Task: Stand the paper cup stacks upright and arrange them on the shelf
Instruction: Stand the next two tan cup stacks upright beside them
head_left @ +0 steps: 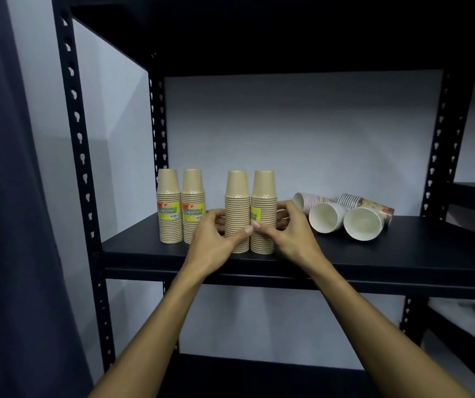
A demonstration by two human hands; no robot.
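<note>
While curled, both hands clasp two upright tan cup stacks.

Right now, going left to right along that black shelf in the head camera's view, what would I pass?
Two upright tan cup stacks with yellow labels → left hand → two upright tan stacks held between the hands → right hand → patterned cup stacks lying on their sides, all on the shelf.
</note>
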